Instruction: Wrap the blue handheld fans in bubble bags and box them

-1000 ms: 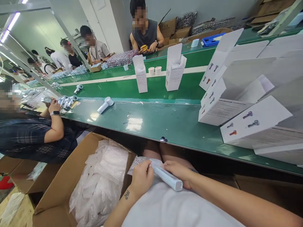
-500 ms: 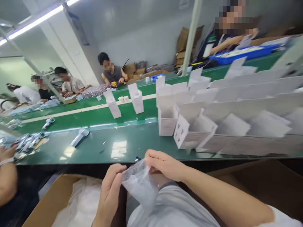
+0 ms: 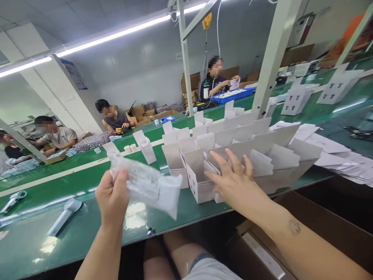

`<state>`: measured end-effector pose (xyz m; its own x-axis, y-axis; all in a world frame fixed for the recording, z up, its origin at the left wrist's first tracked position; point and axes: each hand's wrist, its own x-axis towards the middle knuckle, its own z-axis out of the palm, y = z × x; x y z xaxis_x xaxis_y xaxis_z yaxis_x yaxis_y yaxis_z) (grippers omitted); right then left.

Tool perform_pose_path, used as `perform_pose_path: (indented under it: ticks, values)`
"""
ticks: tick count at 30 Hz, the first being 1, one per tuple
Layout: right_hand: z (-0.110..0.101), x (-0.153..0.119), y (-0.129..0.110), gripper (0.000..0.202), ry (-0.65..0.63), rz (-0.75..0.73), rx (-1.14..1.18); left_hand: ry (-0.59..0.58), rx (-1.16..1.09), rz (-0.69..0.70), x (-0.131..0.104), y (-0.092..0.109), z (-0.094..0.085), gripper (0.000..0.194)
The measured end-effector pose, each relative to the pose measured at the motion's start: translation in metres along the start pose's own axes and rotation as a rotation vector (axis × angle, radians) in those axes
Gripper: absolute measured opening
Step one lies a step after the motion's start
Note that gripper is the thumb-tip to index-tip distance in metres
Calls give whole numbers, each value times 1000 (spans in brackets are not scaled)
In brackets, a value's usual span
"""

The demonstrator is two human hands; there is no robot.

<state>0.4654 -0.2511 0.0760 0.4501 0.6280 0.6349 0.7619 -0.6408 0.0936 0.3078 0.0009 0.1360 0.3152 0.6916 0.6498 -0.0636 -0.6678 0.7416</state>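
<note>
My left hand point(image 3: 112, 198) is raised above the near edge of the green bench point(image 3: 35, 241), its grip closed around one end of a bagged white item point(image 3: 148, 186) (a pale, longish thing inside a clear bubble-wrap sleeve), which juts out to the right and tilts slightly downward, clear of the bench surface. My right hand point(image 3: 233, 182) reaches forward with the fingers spread and the grip open, holding nothing; its fingertips are just at the open white carton point(image 3: 199, 181), the nearest of a crowded row of upright white cartons point(image 3: 247, 136) with their top flaps standing up, though I cannot tell whether the fingers actually touch the cardboard. To the left on the bench lies a silver handheld device point(image 3: 62, 216) on its side, well apart from both hands, and a second like it point(image 3: 13, 198) lies farther left. A single carton point(image 3: 147, 147) stands alone on the conveyor strip behind. Loose white sheets point(image 3: 335, 155) are spread at the right end. Across the bench, other people sit working, one near a blue tray point(image 3: 233, 94).
</note>
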Motion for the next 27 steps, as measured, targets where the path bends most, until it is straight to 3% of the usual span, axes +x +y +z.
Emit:
perform_pose_path:
  ticks: [3,6,9,11,14,18,22,27]
  values:
    - [23,3,9,10,-47,-129,-37,40,-294,159,15,23,62,26]
    - [35,6,14,12,-17,-193,-18,-49,-233,532,14,25,105,22]
    - [38,7,20,21,-3,-210,31,-227,-88,993,18,18,110,15]
    - [38,7,25,20,10,-241,84,-357,26,1169,26,21,102,12]
    - [40,8,29,15,53,-307,158,-563,369,1239,35,48,101,18]
    - [43,7,32,14,122,-346,231,-812,753,1216,28,86,138,16]
    - [45,0,39,12,159,-318,190,-797,772,1254,12,90,176,15]
    - [45,-6,45,10,188,-298,208,-766,496,1455,11,79,179,24]
